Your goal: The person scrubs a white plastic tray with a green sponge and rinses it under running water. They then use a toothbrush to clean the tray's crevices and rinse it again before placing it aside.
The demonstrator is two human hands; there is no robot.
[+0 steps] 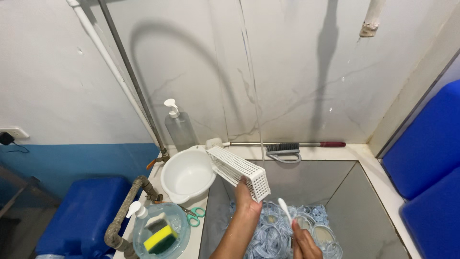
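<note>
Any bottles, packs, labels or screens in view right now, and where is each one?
Clear pump bottle: on the ledge against the wall, behind the white bowl; tall, see-through, white pump.
Small pump bottle: inside the clear round tub at bottom left, beside a yellow-green sponge; white pump head.
No labels, signs or screens visible.

Clear pump bottle (179, 125) against the wall, small white pump bottle (139, 212) in a clear bowl (178, 238)

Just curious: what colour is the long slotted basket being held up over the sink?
White. The basket, held in the left hand, shows best in the head view.
</note>
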